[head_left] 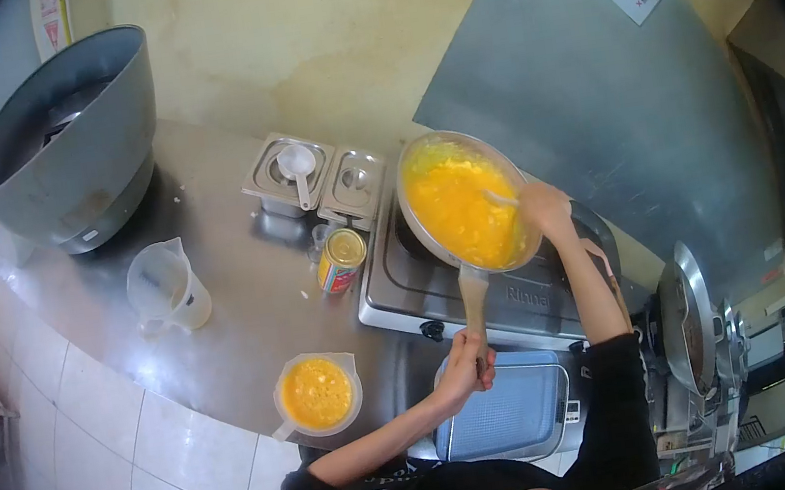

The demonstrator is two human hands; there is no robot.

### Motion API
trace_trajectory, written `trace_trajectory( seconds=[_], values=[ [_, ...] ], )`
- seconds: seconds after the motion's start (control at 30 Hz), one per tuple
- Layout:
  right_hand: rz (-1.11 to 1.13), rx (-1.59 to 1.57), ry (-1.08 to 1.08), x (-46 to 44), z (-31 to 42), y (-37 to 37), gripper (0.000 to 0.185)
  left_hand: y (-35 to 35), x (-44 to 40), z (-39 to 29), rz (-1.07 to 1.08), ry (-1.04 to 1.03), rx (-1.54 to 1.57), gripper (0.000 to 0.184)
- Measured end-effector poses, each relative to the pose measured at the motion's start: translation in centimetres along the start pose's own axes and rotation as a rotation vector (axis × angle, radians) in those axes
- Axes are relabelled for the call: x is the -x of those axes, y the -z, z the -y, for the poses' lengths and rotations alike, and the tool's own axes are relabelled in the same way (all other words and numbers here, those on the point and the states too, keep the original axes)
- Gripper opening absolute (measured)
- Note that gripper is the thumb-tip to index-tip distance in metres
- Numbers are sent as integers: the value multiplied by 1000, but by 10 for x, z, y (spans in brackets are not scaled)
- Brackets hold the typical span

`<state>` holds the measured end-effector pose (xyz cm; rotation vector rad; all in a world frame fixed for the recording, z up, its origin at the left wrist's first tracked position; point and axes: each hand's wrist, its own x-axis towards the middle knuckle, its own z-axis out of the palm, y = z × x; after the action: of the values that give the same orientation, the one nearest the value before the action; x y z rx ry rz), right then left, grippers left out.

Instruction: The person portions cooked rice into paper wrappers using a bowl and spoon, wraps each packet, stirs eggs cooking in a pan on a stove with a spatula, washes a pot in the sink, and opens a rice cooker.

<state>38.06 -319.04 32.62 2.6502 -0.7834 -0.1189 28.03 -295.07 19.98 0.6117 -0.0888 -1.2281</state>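
My left hand [464,371] is wrapped around the pale handle of a frying pan [414,212]. The pan is over the gas stove [387,290], and wet yellow egg [457,205] with some paler, firmer bits covers its inside. At the pan's right side, my right hand [544,209] grips a pale stirring utensil [497,197] that dips into the egg; its lower end is hidden, so its exact kind does not show. Left of the stove, near the counter's front edge, stands a plastic measuring jug [351,369] of beaten egg.
Another clear measuring jug [167,287] stands on the steel counter [220,218]. A tin can [342,260], lidded steel containers [353,187] and a white scoop [297,163] sit beside the stove. Far left is a large grey tub [71,139]; a blue basket [505,409] lies below the stove.
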Motion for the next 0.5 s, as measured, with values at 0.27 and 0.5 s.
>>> trace_trajectory(
  seconds=[0.27, 0.5],
  values=[
    [176, 124, 121, 94, 1, 37, 19, -1, 4, -5, 34, -7, -2, 35],
    [69, 64, 271, 117, 40, 42, 18, 1, 1, -4, 20, 25, 2, 36]
  ],
)
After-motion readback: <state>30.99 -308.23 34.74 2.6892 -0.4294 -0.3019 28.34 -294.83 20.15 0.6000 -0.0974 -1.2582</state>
